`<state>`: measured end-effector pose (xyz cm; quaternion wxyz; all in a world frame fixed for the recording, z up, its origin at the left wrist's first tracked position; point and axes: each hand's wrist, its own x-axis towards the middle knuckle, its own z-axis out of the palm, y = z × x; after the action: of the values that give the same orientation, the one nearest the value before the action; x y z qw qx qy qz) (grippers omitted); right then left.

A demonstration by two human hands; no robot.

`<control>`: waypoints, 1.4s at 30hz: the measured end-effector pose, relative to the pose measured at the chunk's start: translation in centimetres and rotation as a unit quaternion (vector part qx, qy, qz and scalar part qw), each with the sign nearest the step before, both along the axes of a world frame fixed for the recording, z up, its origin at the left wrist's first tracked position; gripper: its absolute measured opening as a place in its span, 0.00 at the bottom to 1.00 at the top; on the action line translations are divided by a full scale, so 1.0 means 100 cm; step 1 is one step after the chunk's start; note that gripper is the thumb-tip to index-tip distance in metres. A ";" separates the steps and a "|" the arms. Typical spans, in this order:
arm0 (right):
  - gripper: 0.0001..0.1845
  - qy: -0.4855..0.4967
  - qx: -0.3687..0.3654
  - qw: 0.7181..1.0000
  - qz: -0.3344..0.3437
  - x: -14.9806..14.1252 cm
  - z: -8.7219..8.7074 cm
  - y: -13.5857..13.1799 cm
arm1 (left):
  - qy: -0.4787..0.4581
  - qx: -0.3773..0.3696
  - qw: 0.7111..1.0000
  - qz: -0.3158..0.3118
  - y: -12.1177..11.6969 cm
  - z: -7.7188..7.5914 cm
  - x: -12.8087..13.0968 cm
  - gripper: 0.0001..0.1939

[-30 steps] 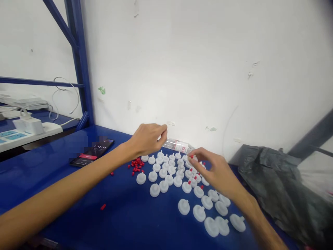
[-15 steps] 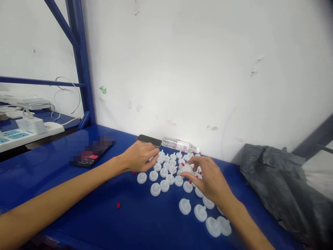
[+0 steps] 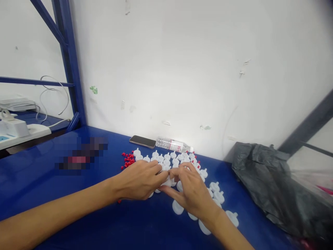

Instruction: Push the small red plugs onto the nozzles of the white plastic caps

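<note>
My right hand (image 3: 191,189) is closed around a white round plastic piece with a short spout (image 3: 168,181), held low over the table. My left hand (image 3: 143,178) meets it there, thumb and fingers pinched at the piece. Whatever the left fingertips hold is hidden. Many like white pieces (image 3: 178,207) lie about both hands, spouts mostly up. Some at the back right carry small red caps (image 3: 198,166). Left of them, beyond my left hand, is a loose pile of red caps (image 3: 128,159). One stray red cap (image 3: 119,201) lies below my left wrist.
A phone (image 3: 142,141) and a clear bottle on its side (image 3: 173,144) lie along the wall. At right is a dark plastic bag (image 3: 270,187). A blurred-out dark object (image 3: 80,156) sits on the blue table (image 3: 104,225) at left, near a power strip (image 3: 39,132).
My left hand has moved right and down from the cap pile to meet my right hand. The right hand has come left and lower with the white piece. The view has turned slightly right.
</note>
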<state>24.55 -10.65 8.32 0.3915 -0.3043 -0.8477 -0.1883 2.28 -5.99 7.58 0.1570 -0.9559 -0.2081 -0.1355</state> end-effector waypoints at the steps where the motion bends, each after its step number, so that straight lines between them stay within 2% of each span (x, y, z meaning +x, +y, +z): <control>1: 0.09 -0.002 -0.002 1.000 -0.009 0.000 0.000 0.001 | -0.009 -0.007 1.000 0.013 0.000 -0.002 0.001 0.09; 5: 0.04 -0.034 -0.006 0.998 -0.046 0.002 -0.001 0.003 | -0.071 -0.046 0.994 0.075 0.001 -0.001 0.002 0.06; 6: 0.03 -0.040 -0.009 0.997 -0.064 0.006 0.000 0.005 | -0.095 -0.055 0.989 0.098 0.003 0.003 0.000 0.08; 9: 0.06 -0.019 -0.026 0.987 -0.156 0.032 0.005 0.015 | -0.172 -0.072 0.966 0.177 0.012 0.020 -0.013 0.22; 12: 0.09 0.033 -0.056 0.964 -0.256 0.071 0.014 0.029 | -0.212 -0.069 0.944 0.242 0.029 0.034 -0.026 0.22; 14: 0.14 0.060 -0.086 0.946 -0.306 0.095 0.018 0.037 | -0.207 -0.065 0.937 0.273 0.040 0.037 -0.032 0.20; 17: 0.14 0.078 -0.143 0.917 -0.363 0.123 0.017 0.046 | -0.165 -0.073 0.937 0.301 0.051 0.034 -0.035 0.17; 22: 0.10 0.038 -0.245 0.875 -0.416 0.149 0.000 0.055 | -0.063 -0.109 0.935 0.331 0.054 0.027 -0.035 0.11; 24: 0.11 0.020 -0.290 0.856 -0.428 0.153 -0.006 0.057 | -0.026 -0.124 0.933 0.336 0.054 0.024 -0.035 0.14; 28: 0.16 0.004 -0.357 0.828 -0.432 0.156 -0.013 0.058 | 0.032 -0.148 0.928 0.340 0.055 0.020 -0.035 0.17; 33: 0.15 0.011 -0.375 0.830 -0.413 0.157 -0.010 0.058 | 0.067 -0.159 0.923 0.343 0.055 0.017 -0.037 0.17; 37: 0.14 0.025 -0.353 0.864 -0.358 0.149 0.000 0.056 | 0.065 -0.151 0.925 0.342 0.057 0.015 -0.037 0.17; 42: 0.20 0.024 -0.322 0.916 -0.240 0.135 0.002 0.052 | 0.011 -0.109 0.944 0.311 0.060 0.019 -0.038 0.15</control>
<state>38.02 -5.40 8.54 0.2358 -0.6127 -0.7542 0.0137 -1.55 -0.04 9.49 0.0889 -0.8560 -0.5072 -0.0463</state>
